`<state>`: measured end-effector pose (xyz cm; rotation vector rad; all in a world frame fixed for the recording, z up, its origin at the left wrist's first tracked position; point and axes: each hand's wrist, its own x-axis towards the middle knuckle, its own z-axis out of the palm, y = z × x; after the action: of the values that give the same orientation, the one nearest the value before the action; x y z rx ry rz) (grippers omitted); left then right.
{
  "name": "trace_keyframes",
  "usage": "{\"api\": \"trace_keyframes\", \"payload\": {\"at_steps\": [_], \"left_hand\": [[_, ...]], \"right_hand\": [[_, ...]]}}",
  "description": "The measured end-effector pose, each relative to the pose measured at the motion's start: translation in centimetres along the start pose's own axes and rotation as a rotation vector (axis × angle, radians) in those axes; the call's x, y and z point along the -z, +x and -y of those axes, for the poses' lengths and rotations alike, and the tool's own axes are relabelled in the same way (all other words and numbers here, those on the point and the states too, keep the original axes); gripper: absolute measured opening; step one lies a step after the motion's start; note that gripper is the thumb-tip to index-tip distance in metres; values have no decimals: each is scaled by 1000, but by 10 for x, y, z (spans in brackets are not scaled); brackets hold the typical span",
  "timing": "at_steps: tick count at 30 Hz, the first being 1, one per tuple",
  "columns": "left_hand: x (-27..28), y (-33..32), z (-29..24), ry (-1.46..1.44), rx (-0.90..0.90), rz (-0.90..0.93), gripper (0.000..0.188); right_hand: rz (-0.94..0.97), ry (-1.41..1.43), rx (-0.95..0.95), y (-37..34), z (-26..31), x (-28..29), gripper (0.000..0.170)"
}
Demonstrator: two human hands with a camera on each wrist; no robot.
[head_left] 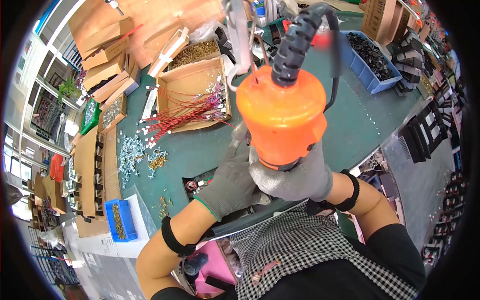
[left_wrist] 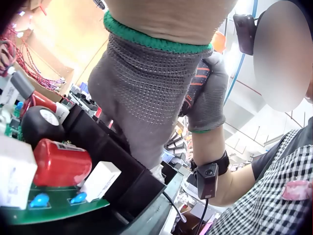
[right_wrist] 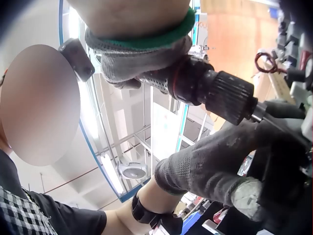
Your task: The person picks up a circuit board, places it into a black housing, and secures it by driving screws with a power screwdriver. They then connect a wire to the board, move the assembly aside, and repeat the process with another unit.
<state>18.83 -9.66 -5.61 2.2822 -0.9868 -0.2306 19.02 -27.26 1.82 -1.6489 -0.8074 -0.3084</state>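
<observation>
Across the green tabletop [head_left: 360,115] sits a carton [head_left: 191,81] of red wires [head_left: 175,118]. Right hand [head_left: 295,181] grips an orange power screwdriver [head_left: 280,115]; left hand [head_left: 232,186] grasps a black casing [left_wrist: 108,152].

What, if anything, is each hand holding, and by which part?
The grey-gloved right hand grips the orange-capped electric screwdriver by its handle, below the cap; whether the left hand holds anything is unclear.

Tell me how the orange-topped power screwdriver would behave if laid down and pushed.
The screwdriver would probably roll on its rounded body, though the thick black cable at its top might check it. Its bulky orange housing suggests some weight.
</observation>
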Motion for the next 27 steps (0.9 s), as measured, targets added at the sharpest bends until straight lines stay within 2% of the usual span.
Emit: {"api": "trace_keyframes", "payload": {"at_steps": [3,6,8,11,13,14,15,18,20,22,25,27], "left_hand": [[5,-5,-6,-51,-3,-1,95],[10,-1,-16,201,72,88,96],[10,0,-19,295,155,221,91],[9,-8,-19,414,-9,73,80],[19,-13,-26,418,53,71,71],[25,-23,-28,419,100,70,67],[30,-38,-25,511,21,-187,47],[78,-101,-12,469,318,-388,27],[87,-149,13,593,641,-506,12],[83,-185,38,402,872,-452,13],[61,-202,67,395,904,-490,15],[60,-195,83,343,930,-604,17]], "right_hand": [[-21,16,-52,-2,-3,-5,60],[-56,171,-138,-3,-7,-11,62],[-82,293,-209,-5,-10,-12,63],[-72,351,-264,-7,-8,-12,58],[13,237,-210,-4,-2,-9,47],[32,219,-175,-2,-3,-6,47],[50,201,-140,0,-3,-4,47],[-68,307,-144,10,10,0,57],[-122,448,-127,16,21,0,62],[-142,510,-122,21,27,-4,66],[-139,507,-164,23,31,-17,70],[-109,547,-168,23,28,-23,69]]}}
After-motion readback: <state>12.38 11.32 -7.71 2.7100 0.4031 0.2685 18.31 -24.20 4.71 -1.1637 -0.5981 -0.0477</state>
